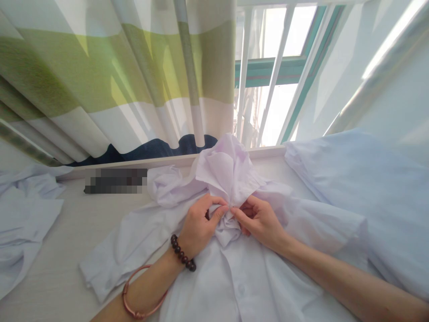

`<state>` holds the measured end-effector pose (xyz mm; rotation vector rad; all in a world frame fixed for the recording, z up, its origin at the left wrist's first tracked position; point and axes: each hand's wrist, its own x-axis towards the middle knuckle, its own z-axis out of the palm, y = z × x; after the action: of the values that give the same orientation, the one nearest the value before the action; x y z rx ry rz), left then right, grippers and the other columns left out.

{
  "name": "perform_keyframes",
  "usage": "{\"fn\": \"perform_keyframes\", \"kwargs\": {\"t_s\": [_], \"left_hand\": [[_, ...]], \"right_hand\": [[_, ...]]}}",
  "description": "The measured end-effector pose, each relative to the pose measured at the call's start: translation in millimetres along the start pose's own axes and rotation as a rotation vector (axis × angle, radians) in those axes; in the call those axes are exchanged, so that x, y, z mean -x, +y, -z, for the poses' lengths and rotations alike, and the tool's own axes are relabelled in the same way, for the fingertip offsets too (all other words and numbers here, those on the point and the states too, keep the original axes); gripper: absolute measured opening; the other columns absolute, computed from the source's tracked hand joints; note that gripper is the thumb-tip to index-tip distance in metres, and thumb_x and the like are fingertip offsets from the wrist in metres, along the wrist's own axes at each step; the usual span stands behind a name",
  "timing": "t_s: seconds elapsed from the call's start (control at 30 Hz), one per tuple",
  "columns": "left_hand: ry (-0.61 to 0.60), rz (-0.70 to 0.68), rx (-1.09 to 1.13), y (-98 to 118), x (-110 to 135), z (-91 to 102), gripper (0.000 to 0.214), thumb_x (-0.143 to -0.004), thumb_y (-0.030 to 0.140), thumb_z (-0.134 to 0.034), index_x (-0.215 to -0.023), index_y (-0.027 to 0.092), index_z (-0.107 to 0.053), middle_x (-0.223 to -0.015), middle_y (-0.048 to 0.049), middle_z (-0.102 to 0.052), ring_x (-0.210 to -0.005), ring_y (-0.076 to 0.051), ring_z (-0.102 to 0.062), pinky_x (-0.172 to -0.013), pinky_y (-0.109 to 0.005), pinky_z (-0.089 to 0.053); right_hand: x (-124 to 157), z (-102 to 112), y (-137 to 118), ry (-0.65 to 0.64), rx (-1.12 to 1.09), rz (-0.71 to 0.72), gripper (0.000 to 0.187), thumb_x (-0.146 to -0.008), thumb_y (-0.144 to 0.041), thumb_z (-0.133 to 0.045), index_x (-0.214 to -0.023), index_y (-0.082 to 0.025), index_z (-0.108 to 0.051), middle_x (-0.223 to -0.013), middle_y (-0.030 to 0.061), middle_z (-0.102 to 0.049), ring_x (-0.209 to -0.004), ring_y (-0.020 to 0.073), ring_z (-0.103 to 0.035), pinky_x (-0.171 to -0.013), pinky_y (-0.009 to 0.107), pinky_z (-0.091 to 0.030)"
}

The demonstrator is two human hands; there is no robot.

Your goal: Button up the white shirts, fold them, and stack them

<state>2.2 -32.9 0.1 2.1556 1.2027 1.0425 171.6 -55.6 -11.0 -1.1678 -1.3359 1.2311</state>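
Observation:
A white button-up shirt lies spread on a pale table, its upper part bunched up in a crumpled heap near the window. My left hand is closed, pinching the bunched cloth near the collar. A dark bead bracelet and a copper bangle sit on that wrist. My right hand is also closed, pinching the same cloth just beside the left fingers. The fingertips of both hands nearly touch.
Another white garment lies at the table's left edge. A pale blue cloth pile covers the right side. A striped green and cream curtain hangs behind, beside a barred window. A dark blurred object rests by the sill.

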Motion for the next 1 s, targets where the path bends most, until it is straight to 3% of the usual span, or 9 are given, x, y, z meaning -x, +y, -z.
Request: {"fn": "perform_keyframes", "kwargs": {"t_s": [0.33, 0.63, 1.0], "left_hand": [[-0.012, -0.036, 0.023, -2.1, -1.5, 0.5, 0.013, -0.086, 0.03, -0.06, -0.082, 0.02, -0.067, -0.074, 0.0007, -0.064, -0.062, -0.011, -0.052, -0.059, -0.022, -0.04], [0.007, -0.067, -0.046, -3.7, 0.6, -0.7, 0.01, -0.087, 0.023, -0.058, -0.084, 0.02, -0.067, -0.077, -0.0006, -0.065, -0.069, -0.013, -0.056, -0.064, -0.023, -0.043], [-0.001, 0.037, 0.057, -4.1, -1.8, -0.4, 0.012, -0.085, 0.028, -0.061, -0.082, 0.021, -0.069, -0.077, 0.0003, -0.069, -0.067, -0.013, -0.057, -0.062, -0.023, -0.043]], "right_hand": [[0.0, 1.8, -1.0, -0.03, 0.07, 0.029, 0.024, -0.079, -0.038, -0.062, -0.068, -0.017, -0.058, -0.048, -0.0036, -0.053, -0.042, 0.0094, -0.047, -0.041, 0.021, -0.036], [0.2, 4.2, -2.0, -0.072, 0.069, 0.07, 0.018, -0.073, -0.014, -0.048, -0.073, -0.016, -0.066, -0.045, -0.0052, -0.052, -0.04, 0.0085, -0.048, -0.042, 0.019, -0.038], [0.3, 2.0, -0.6, -0.072, 0.064, 0.059, 0.012, -0.081, -0.022, -0.054, -0.087, -0.018, -0.064, -0.054, -0.005, -0.056, -0.04, 0.0085, -0.05, -0.04, 0.019, -0.04]]}}
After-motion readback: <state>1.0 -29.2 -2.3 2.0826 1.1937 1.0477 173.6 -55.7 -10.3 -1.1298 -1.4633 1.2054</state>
